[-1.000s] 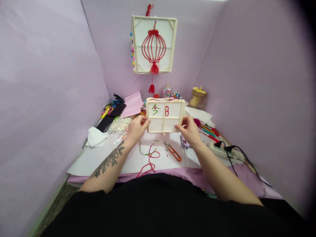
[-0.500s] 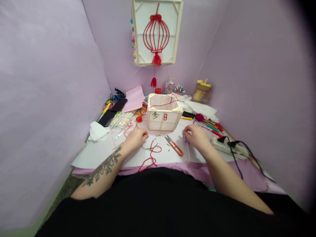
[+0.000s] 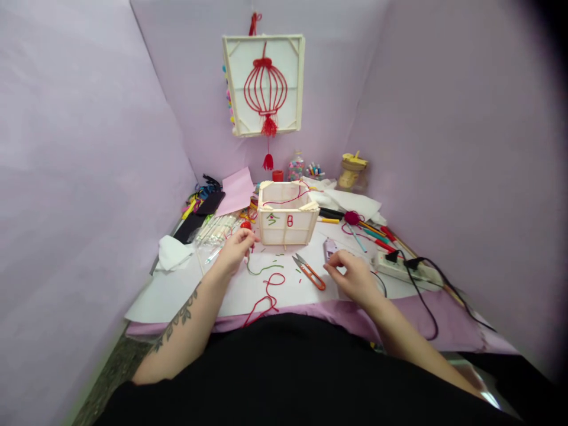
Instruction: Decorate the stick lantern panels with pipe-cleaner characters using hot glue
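Lilac walls (image 3: 199, 127) close in around my table, where a white paper sheet (image 3: 164, 293) lies under scattered craft bits. On it, well beyond my body and between my hands, stands the box (image 3: 299, 235), upright and open at the top, with a stick grid and two yarn characters on its front. I'd judge it light and rather fragile: sticks stiff along their length, panels thin enough to dent. Best to take it by the side edges, one hand each, clear of the characters and the loose yarn (image 3: 300, 192) over its rim. My left hand (image 3: 236, 251) is just beside its lower left corner, fingertips drawn together; I can't tell whether they pinch anything. My right hand (image 3: 352, 275) is curled narrow near a small lilac gadget (image 3: 329, 247), its grip unclear too. Snips (image 3: 314, 277) lie between, pointed and probably stiff; their orange handle is the safe hold.
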Demonstrator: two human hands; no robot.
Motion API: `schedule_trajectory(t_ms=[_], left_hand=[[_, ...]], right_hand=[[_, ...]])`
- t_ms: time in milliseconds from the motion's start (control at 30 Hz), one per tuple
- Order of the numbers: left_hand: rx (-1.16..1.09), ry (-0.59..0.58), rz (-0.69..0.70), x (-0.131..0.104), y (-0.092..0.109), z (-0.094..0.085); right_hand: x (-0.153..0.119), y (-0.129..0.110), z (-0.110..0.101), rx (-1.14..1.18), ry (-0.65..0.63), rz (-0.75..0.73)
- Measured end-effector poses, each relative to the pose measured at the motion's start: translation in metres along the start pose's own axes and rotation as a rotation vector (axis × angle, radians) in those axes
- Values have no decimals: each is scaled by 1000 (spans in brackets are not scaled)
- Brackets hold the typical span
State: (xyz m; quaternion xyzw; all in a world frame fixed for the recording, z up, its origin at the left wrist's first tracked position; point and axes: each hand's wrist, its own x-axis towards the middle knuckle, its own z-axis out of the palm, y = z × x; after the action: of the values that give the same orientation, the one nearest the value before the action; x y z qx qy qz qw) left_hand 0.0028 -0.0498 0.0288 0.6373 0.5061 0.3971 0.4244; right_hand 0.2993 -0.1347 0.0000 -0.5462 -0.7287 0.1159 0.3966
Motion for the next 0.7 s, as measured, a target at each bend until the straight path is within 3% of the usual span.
schedule_trajectory(t_ms=[100,200,400,533,633,700], left_hand=[[-166,11,-41,1,5,-5],[-263,11,-81,1,2,3],[-251,83,-121,7,-16,16],[-123,272,-62,7,-24,-3],[100,553,73,5,-27,-23],[245,671,140,5,-28,-30]], right_hand=[[-2,-4,1,39,-36,-42],[-3,-8,1,44,-61,-69],[-3,-15,2,83,-120,-145],[-5,-17,5,97,-123,-155],[-5,-19,6,98,-127,-160],[-6,-20,7,106,-132,-155]])
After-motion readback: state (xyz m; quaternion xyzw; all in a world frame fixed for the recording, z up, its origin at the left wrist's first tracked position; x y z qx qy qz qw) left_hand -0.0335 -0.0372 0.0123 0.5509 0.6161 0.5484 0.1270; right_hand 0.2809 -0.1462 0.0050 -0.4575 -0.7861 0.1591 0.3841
